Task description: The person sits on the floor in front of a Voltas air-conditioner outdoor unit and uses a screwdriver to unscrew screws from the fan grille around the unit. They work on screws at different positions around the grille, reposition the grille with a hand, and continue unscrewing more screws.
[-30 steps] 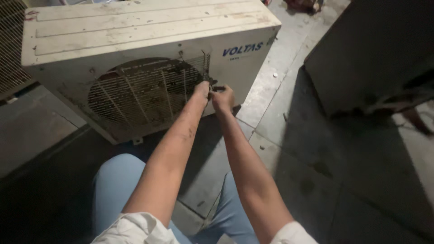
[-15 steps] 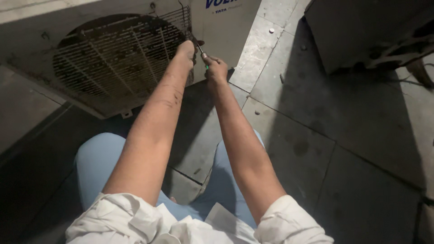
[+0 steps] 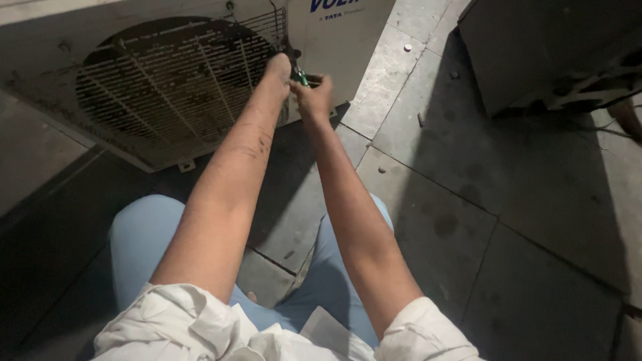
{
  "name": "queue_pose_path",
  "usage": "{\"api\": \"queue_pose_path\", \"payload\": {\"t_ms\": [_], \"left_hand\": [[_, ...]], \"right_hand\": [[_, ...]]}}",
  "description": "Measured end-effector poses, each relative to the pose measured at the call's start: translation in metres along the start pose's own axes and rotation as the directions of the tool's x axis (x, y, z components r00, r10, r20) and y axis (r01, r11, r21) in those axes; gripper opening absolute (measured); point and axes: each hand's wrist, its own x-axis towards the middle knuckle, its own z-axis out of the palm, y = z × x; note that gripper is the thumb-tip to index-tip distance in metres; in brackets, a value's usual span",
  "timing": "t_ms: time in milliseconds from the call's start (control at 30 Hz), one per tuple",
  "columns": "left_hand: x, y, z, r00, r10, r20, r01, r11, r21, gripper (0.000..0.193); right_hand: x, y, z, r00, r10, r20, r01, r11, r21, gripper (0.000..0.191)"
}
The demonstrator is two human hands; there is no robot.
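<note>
Clamped around a small green-handled tool [image 3: 300,77], probably a screwdriver: right hand [image 3: 314,95], fingers closed on the handle, tip aimed at the right edge of the round fan grille [image 3: 180,87]. Left hand [image 3: 277,69] pressed against the grille just beside the tool; whether curled around a wire or merely resting flat, cannot tell. Grille seated on the front of the dirty white outdoor air-conditioner unit [image 3: 334,47], on the ground straight ahead, above blue-trousered knees. By appearances, early going: grille not yet off, no loose screws visible nearby, fastener at that edge apparently being worked. Remaining fixings around the rim unclear, mostly in shadow.
</note>
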Motion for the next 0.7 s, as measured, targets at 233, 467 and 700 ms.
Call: {"api": "queue_pose_path", "payload": {"t_ms": [233, 467, 700], "left_hand": [[0.011, -0.010, -0.001, 0.972, 0.133, 0.191, -0.099, 0.979, -0.178, 0.021], [-0.018, -0.031, -0.039, 0.935, 0.310, 0.169, -0.346, 0.711, 0.612, 0.037], [-0.034, -0.026, -0.103, 0.985, 0.171, -0.021, -0.078, 0.552, 0.830, 0.037]], "right_hand": [[0.007, 0.019, -0.009, 0.959, 0.214, 0.186, -0.257, 0.932, 0.255, 0.026], [0.033, 0.003, 0.003, 0.989, 0.056, 0.136, -0.076, 0.986, 0.149, 0.028], [0.052, -0.020, 0.054, 0.924, 0.381, 0.038, -0.373, 0.873, 0.313, 0.025]]}}
